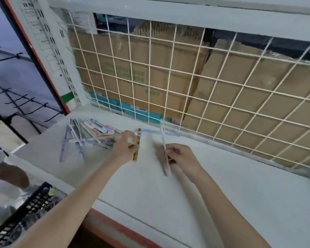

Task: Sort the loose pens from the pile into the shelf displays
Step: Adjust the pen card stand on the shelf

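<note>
Centre of the frame: left hand curled round a gold-coloured pen, which stands nearly upright in the picture, its top end poking above the knuckles and its lower end below the wrist. Also pinched at the same fingers, the near end of a pale blue pen stretching away to the right along the back edge of the shelf.

Just right of centre: right hand with fingers curled, pinching a thin whitish pen that rises above the fingertips; a pinkish length trailing below the hand, blurred, so whether one pen or two cannot be told.

Left of centre, just beside the left hand: pile of loose pens in pastel purples, pinks, greens and whites, fanned across the white shelf; two purple ones splayed out toward the lower left of the pile.

Across the upper and right part of the frame: white wire grid panel standing at the back of the shelf, brown cardboard boxes behind it, some with green print.

Upper left: slotted white upright with a red edge. Far left: dark wire hooks. Lower left corner: black plastic crate.
</note>
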